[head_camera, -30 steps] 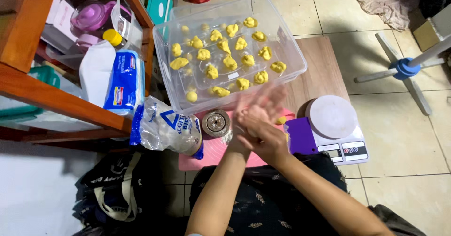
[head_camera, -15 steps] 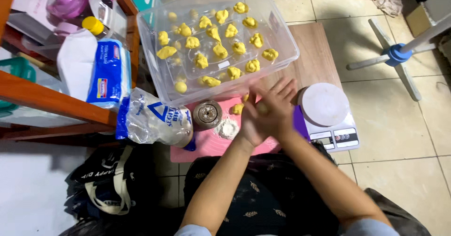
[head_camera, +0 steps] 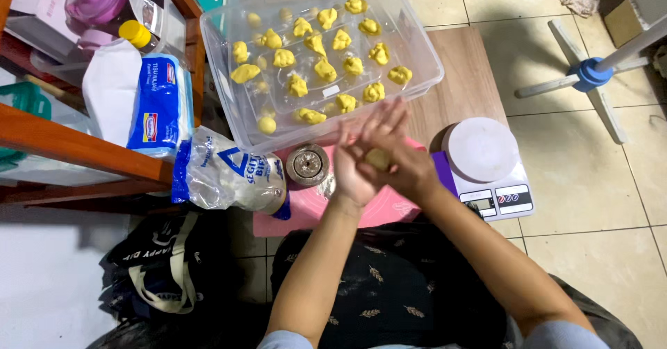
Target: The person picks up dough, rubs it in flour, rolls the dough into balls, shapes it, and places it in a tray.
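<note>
Mid-roll on a yellow dough ball [head_camera: 379, 158], pressed between the left hand [head_camera: 354, 172] and right hand [head_camera: 403, 158] with palms together and fingers spread, over the pink mat [head_camera: 306, 210] by the clear tub's [head_camera: 424, 57] near edge; probably needs gentle, even rounding next.

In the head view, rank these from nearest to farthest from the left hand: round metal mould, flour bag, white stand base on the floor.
From the left hand:
1. Round metal mould, just to its left on the pink mat.
2. Flour bag, further left.
3. White stand base, far upper right on the floor.
</note>
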